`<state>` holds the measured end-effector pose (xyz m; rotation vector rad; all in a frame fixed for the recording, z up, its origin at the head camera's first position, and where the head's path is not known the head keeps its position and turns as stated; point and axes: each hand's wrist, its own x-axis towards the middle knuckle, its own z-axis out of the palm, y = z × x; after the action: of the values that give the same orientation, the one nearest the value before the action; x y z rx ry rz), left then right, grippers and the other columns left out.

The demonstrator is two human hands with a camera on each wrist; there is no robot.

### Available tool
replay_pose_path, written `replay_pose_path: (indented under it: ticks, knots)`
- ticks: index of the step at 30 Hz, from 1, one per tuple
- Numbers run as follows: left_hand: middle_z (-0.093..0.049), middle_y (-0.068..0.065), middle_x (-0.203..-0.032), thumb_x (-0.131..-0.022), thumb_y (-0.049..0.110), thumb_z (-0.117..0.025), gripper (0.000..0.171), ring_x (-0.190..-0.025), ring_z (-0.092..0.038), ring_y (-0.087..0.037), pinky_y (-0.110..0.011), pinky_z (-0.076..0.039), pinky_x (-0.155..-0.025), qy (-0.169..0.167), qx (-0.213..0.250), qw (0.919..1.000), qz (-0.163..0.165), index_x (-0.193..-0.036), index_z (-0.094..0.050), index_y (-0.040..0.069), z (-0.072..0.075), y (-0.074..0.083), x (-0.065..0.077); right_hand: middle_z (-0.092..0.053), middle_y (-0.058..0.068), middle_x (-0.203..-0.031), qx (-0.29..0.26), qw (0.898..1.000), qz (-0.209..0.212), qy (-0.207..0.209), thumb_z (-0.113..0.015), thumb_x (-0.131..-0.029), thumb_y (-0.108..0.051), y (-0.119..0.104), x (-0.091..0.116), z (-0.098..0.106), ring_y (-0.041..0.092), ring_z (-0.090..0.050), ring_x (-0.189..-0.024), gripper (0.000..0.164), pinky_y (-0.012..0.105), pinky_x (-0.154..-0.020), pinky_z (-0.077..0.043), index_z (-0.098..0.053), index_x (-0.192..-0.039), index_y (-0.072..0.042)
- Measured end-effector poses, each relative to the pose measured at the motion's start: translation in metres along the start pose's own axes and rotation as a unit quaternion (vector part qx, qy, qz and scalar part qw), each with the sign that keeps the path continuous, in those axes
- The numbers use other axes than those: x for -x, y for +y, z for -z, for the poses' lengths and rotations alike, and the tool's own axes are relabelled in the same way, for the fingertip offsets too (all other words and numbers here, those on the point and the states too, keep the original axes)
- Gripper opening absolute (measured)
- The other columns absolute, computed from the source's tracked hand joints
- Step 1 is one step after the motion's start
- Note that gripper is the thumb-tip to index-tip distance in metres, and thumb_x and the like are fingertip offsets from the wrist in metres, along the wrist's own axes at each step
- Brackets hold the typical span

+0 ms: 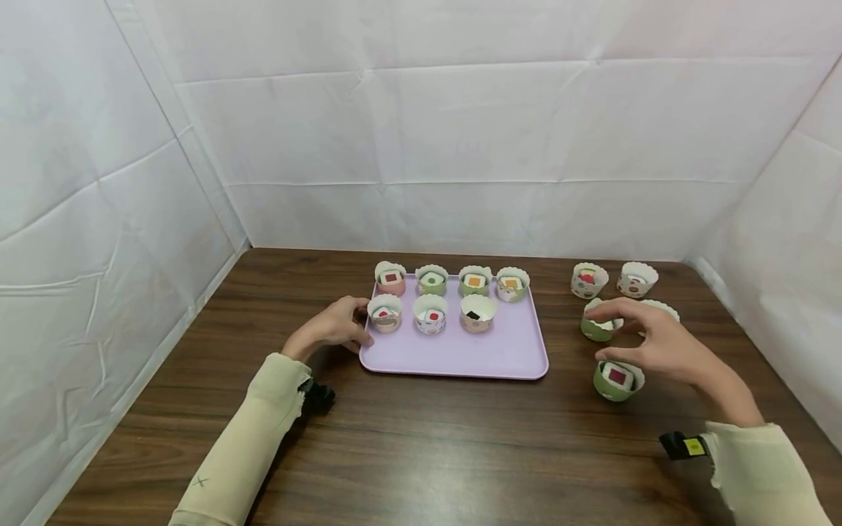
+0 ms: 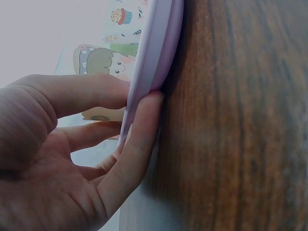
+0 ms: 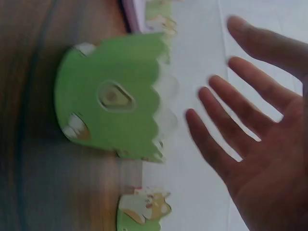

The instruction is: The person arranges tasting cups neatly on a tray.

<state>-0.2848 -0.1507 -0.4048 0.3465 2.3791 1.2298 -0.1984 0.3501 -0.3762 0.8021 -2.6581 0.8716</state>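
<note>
Backdrop (image 1: pixel 460 124): white sheeting, matte and creased in straight fold lines, behind and at both sides of the table.
Table (image 1: pixel 408 453): dark brown top, streaked with long wood grain, a soft sheen towards the front.
Tray (image 1: pixel 447 354): smooth, lilac, rectangular with rounded corners and a raised rim; it lies on the table, bearing seven cups in two rows.
Sleeves (image 1: pixel 230 446): pale cloth, ragged at the cuffs.
Right hand (image 1: pixel 664 347): fingers spread and gently bent, thumb apart from them, above the cups at the tray's right; the right wrist view shows it clear of a green cup printed with an avocado.
Left hand (image 1: pixel 335 324): pinches the tray's left rim between its fingers, just beside the front row.
Cups: round, papery, scalloped at the lip, many with printed pictures; all stand upright.
Back row: pink cup (image 1: pixel 390 283), dark red and white block inside; green-dotted block (image 1: pixel 432 279) in the next; orange-and-white pieces in the last two.
Front row: red-and-white pieces in the left and middle cups; black-and-white piece (image 1: pixel 473 316) in the right one.
Right group: five cups, two at the back, two partly behind the right hand, and the near cup (image 1: pixel 612 391), green.
Near cup's filling: white block (image 1: pixel 618 375) with a dark red square.
</note>
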Motion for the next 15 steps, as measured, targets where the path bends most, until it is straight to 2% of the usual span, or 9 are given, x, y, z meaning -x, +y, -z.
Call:
replay_pose_path:
  ticks: [5,10,15]
  knots:
    - [-0.046,-0.022,-0.129,-0.077,-0.009,-0.07,0.06,-0.093,-0.062,-0.027,-0.036,-0.062,-0.069,-0.001,0.003,1.0,0.002,-0.132,-0.048,-0.001,0.0,0.001,0.0,-0.067,0.002,-0.11,-0.018,0.997,-0.041,-0.059,-0.086,-0.071,-0.019,0.005,0.006,0.01,0.004,-0.064,-0.093,0.05,0.02,-0.078,-0.055,-0.065,-0.115,-0.014]
    - [-0.047,-0.021,-0.128,-0.076,-0.008,-0.071,0.059,-0.093,-0.062,-0.027,-0.036,-0.062,-0.068,0.0,-0.002,1.0,0.001,-0.13,-0.049,0.0,0.001,0.002,0.0,-0.065,-0.003,-0.113,-0.068,0.987,-0.061,-0.132,-0.084,-0.072,-0.019,0.012,0.012,0.019,0.004,-0.061,-0.105,0.055,0.015,-0.084,-0.052,-0.061,-0.121,-0.012]
    - [-0.046,-0.022,-0.128,-0.076,-0.008,-0.071,0.059,-0.092,-0.062,-0.027,-0.036,-0.062,-0.069,-0.001,-0.003,1.0,0.0,-0.13,-0.049,-0.001,0.001,0.003,0.002,-0.061,-0.009,-0.12,-0.111,0.973,-0.06,-0.193,-0.084,-0.072,-0.017,0.019,0.017,0.021,-0.004,-0.055,-0.111,0.066,0.014,-0.086,-0.05,-0.053,-0.129,-0.003]
